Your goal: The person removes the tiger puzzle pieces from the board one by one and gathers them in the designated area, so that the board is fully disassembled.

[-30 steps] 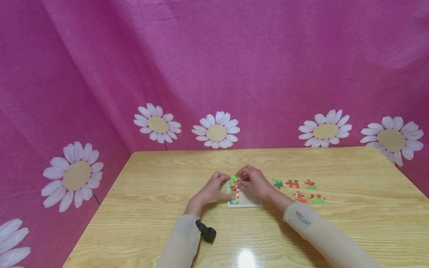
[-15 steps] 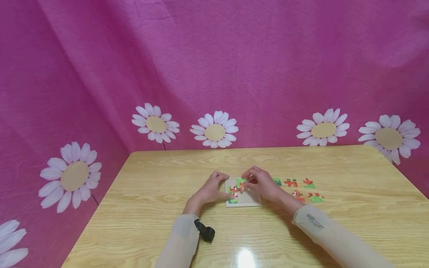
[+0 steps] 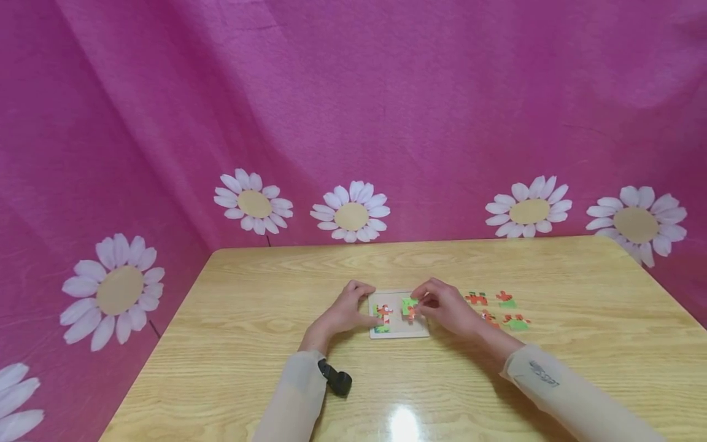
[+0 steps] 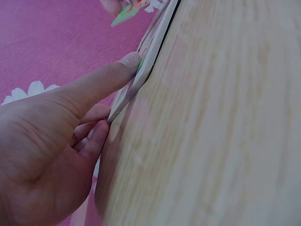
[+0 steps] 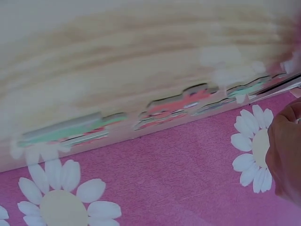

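Note:
My left hand [image 3: 347,311] holds the left side of a shallow, pale puzzle tray [image 3: 399,335], its thumb over the near left part and its fingers at the left edge. Under and beside the thumb, orange and green puzzle pieces [image 3: 383,312] lie along the tray's left side. Above the tray's right half, my right hand [image 3: 450,311] pinches a green and orange puzzle piece [image 3: 409,307] between thumb and fingers. That held piece [image 4: 127,15] shows raised and tilted in the left wrist view. My right fingers cover part of it.
Several loose puzzle pieces [image 3: 517,322] lie on the wooden table [image 3: 276,288] to the right, partly behind my right forearm. A black wrist device [image 3: 338,380] sits on my left wrist. A pink curtain with daisies [image 3: 353,123] hangs behind the table.
My right hand has drawn the green and orange piece away from the tray's upper left corner, moving right. The left hand stays on the tray's left side.

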{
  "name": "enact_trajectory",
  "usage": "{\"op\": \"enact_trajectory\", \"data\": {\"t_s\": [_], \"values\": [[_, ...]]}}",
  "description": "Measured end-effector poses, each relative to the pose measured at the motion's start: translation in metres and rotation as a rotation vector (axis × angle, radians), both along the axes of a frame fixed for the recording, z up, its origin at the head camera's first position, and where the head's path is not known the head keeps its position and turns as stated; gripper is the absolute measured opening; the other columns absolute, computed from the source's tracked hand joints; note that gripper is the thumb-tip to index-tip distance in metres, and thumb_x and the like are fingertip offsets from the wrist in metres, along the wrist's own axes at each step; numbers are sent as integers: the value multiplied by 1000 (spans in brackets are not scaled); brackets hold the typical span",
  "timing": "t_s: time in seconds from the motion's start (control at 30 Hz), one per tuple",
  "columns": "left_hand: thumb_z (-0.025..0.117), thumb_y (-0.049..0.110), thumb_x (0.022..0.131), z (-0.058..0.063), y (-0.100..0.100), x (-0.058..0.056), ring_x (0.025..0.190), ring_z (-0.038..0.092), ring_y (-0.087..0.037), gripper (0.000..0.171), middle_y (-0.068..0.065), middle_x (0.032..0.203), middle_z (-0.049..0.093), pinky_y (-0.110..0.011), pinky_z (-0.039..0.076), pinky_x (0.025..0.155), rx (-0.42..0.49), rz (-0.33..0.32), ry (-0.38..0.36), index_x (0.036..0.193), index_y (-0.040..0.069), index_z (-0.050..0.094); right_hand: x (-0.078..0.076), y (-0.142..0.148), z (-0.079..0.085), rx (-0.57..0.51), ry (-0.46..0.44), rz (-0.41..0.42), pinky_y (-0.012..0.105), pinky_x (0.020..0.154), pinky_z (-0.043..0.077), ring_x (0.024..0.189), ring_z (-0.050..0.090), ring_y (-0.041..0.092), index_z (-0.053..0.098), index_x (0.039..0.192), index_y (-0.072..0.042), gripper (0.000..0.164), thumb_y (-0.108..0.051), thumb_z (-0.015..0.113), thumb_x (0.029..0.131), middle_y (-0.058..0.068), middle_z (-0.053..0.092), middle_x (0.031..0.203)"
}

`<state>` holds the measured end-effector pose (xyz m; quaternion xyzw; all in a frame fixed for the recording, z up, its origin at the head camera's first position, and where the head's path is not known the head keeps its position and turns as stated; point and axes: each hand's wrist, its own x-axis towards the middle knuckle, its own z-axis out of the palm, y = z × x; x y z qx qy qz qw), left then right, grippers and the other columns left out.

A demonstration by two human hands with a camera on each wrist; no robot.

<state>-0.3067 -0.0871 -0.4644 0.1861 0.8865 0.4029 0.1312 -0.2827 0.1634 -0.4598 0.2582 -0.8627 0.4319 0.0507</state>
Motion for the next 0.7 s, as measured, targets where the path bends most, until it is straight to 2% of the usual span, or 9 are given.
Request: {"op": "enact_trajectory", "data": {"t_s": [0.17, 0.33, 0.7], "values": [[81, 26, 81, 1, 0, 0, 125, 42, -25, 71, -11, 133, 42, -44, 37, 114, 6, -2, 6, 140, 4, 48, 8, 9, 2, 12, -53, -8, 20, 75, 58, 85, 69, 17, 66, 101, 2, 17, 3, 70, 85, 14, 63, 98], [81, 26, 81, 1, 1, 1, 125, 42, -26, 71, -12, 134, 42, -44, 37, 114, 9, -3, 6, 140, 4, 48, 17, 17, 5, 22, -113, -33, 18, 74, 56, 85, 65, 8, 66, 101, -1, 16, -1, 71, 86, 11, 63, 99], [81, 27, 80, -2, 0, -1, 123, 43, -24, 72, -10, 132, 42, -44, 37, 113, 6, -5, 15, 140, 4, 49, 32, 35, 4, 27, -96, -1, 18, 75, 57, 86, 65, 8, 66, 99, -1, 15, 2, 71, 85, 11, 62, 97]]}}
